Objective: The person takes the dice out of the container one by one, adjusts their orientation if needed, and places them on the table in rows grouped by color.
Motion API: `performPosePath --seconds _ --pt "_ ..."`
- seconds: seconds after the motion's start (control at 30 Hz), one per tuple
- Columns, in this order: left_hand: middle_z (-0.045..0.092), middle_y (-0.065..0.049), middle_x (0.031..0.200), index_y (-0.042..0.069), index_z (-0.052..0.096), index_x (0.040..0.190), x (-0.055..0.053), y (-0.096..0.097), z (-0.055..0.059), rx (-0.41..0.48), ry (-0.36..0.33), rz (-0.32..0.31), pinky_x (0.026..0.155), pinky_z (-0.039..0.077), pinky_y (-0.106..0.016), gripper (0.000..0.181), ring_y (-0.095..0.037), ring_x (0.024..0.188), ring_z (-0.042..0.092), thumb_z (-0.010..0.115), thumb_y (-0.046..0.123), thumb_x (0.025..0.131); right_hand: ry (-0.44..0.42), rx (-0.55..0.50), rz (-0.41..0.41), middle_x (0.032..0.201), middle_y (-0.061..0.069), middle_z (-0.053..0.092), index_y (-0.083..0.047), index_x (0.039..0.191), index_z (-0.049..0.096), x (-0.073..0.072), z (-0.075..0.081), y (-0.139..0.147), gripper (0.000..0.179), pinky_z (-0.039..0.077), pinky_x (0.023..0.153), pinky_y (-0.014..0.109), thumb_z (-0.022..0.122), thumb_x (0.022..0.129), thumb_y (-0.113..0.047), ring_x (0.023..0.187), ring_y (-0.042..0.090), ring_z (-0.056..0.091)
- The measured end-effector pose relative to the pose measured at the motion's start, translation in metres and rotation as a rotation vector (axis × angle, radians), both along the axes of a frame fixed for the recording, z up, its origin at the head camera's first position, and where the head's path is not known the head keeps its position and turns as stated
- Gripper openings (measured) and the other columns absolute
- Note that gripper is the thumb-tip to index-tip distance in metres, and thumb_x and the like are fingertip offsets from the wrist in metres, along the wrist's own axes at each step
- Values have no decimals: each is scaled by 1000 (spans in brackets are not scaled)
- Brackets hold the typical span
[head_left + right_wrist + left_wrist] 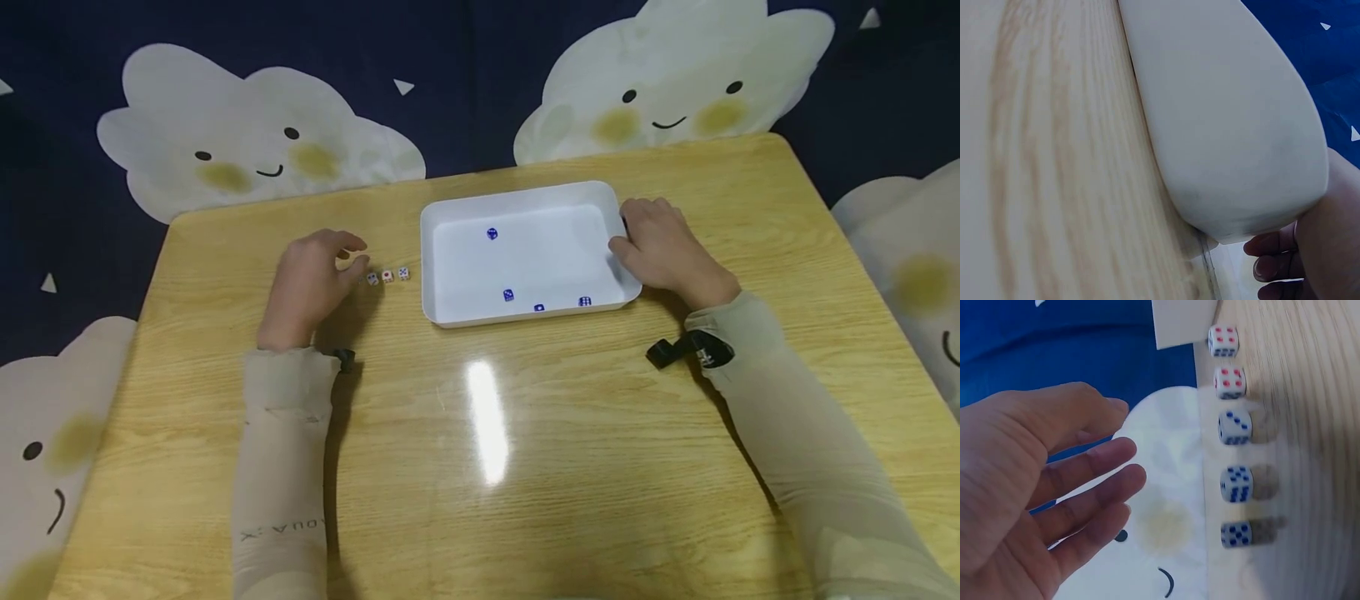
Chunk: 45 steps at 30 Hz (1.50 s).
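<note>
Tray (540, 250) sits on the far half of the table (412, 467), long axis running left to right, its right end angled slightly away! Right hand (663, 250) grips that end, thumb at the rim; four blue dice (508, 295) lie inside. Left hand (309, 279), fingers relaxed and loosely bent, beside white dice (387, 276), their row pointing at the left end!

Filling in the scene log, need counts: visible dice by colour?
Blue dice, inside the white tray: 4
White dice, in a row on the table: 5
Total visible: 9
</note>
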<state>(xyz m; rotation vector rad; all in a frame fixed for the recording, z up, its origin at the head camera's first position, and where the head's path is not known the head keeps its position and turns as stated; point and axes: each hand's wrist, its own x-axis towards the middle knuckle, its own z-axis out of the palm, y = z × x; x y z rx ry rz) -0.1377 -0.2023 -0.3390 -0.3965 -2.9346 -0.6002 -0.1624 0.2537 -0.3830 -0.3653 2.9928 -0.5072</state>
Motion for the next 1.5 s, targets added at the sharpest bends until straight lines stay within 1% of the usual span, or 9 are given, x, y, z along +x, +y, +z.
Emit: performPosePath --seconds 0.17,0.4,0.53,0.67,0.77,0.9,1.1,1.27,1.5 --pt "76 -22 112 0 76 111 0 14 -1 -2 48 -50 87 59 -51 23 -36 98 73 68 17 98 -6 1 -6 105 24 57 7 118 54 1 -1 -1 38 38 83 51 43 102 -26 98 40 46" --pt "77 -17 109 2 76 109 0 40 -3 -5 54 -147 84 59 -47 22 -32 95 72 66 19 99 -30 -2 -14 112 26 58 9 126 52 1 1 -2 44 40 89 55 41 102 -27 103 42 46" --pt "77 -14 108 3 77 108 -2 56 -7 -32 69 -211 81 60 -44 22 -28 90 72 65 18 99 -18 2 -9 108 25 57 8 121 53 1 1 -3 41 39 86 53 42 103 -27 101 41 46" --pt "78 -13 108 4 78 107 -1 69 -7 -64 74 -243 85 60 -44 21 -28 95 72 66 20 98 6 0 7 100 22 56 5 113 54 0 0 -6 35 36 80 47 42 102 -26 95 38 45" --pt "78 -12 106 4 78 106 2 77 -4 -74 87 -257 92 58 -45 21 -32 101 70 67 20 98 11 1 14 99 21 56 5 112 54 0 -1 -8 34 35 78 45 42 102 -26 93 38 45" --pt "78 -12 106 4 78 106 6 86 0 -75 103 -291 96 57 -45 21 -33 102 68 68 20 98 11 0 13 100 21 56 5 113 54 0 1 -10 34 34 79 44 43 102 -25 93 37 44" --pt "78 -10 109 5 77 109 9 105 2 -97 53 -345 94 59 -43 21 -29 102 70 68 21 98 2 4 6 103 22 57 6 116 54 1 3 -9 36 35 80 46 42 102 -25 95 38 44" --pt "77 -10 108 6 77 110 10 121 -3 -126 13 -388 91 60 -42 21 -27 100 72 67 21 99 6 2 6 106 24 58 7 119 54 2 3 -9 39 38 83 50 42 102 -25 98 40 46" --pt "77 -6 110 9 77 111 12 131 -13 -120 -25 -430 92 61 -40 20 -25 104 72 65 21 100 3 4 4 104 23 56 6 117 53 1 4 -10 37 36 82 48 41 102 -26 97 39 44"
